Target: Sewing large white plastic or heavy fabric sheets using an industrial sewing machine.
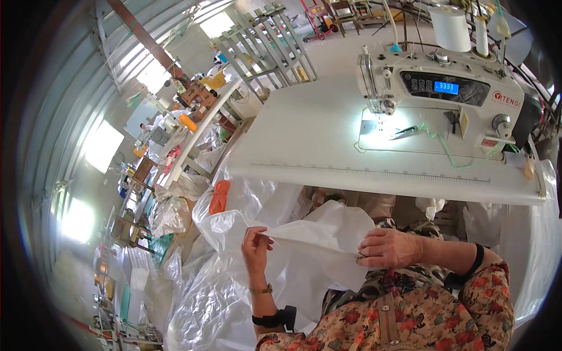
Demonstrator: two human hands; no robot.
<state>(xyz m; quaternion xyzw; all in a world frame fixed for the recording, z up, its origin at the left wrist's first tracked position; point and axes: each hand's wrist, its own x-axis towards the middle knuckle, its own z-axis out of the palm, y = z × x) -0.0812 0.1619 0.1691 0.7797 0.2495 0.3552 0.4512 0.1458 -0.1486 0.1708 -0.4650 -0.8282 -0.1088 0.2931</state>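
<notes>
A thin, white, translucent sheet (319,240) is stretched over my lap, in front of the sewing table. My left hand (256,250) pinches its upper left edge between thumb and fingers. At the sheet's right side my right hand (389,248) is closed on the material, palm down with the fingers bent over it. Whether it is plastic film or cloth I cannot tell. Beyond my hands a white sewing machine (456,88) stands on the pale table (304,134), its lamp lit over the needle area. Thread snips (404,133) lie beside the needle plate, tied to a green cord (440,146).
Crumpled clear plastic (205,298) fills the space left of my lap, with an orange bundle (219,197) at its upper end. A ruler scale (374,171) runs along the table's near edge. Thread cones (449,29) stand behind the machine. Grey racks (263,47) stand beyond the table.
</notes>
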